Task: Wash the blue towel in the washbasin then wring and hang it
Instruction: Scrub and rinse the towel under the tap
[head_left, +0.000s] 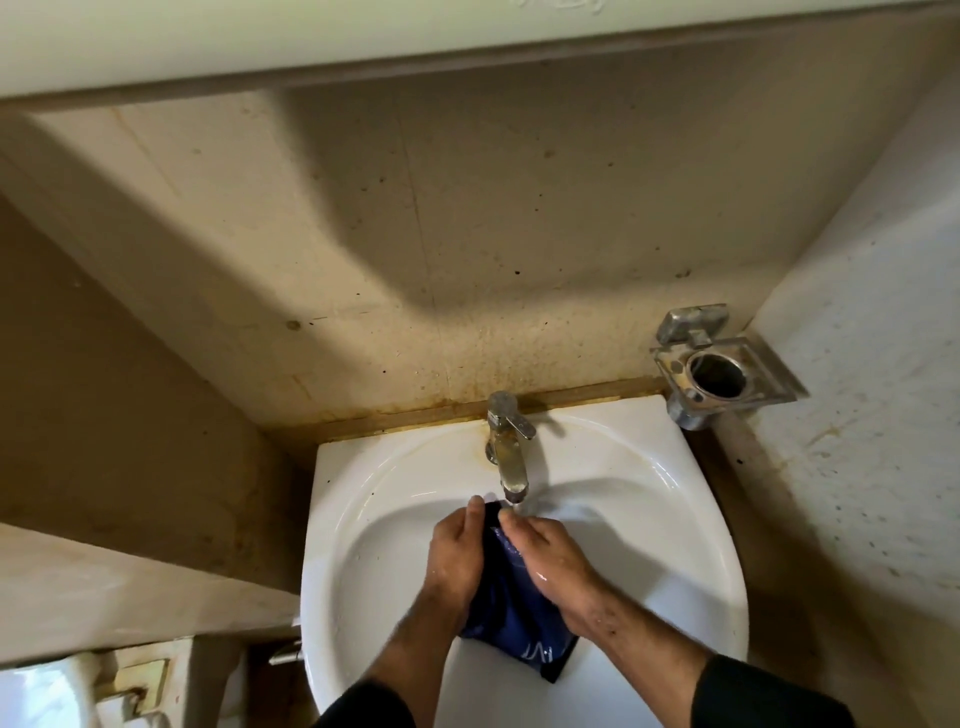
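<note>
One white basin filled the lower middle of the view, and inside it lay one dark blue towel, bunched lengthwise from under the spout at 12 o'clock down toward the basin's front edge at 6 o'clock. White markings showed on the towel's lower end, too broken up to read. Two hands worked it. The left hand lay along the towel's 9 o'clock side, fingers curled onto the cloth, thumb reaching up to its top end. The right hand covered the 3 o'clock side, wet and shiny, fingers wrapped over the fabric so that the towel was squeezed between both hands. Dark sleeves ended at each forearm.

One metal tap, rust-stained at its base, stood on the basin's back rim at 12 o'clock, with a thin stream of water falling from the spout onto the towel's top end. At 2 o'clock from the basin, one metal holder was fixed to the wall, a round ring in a square frame with nothing visible in it. At 8 o'clock, part of a white cistern showed.
</note>
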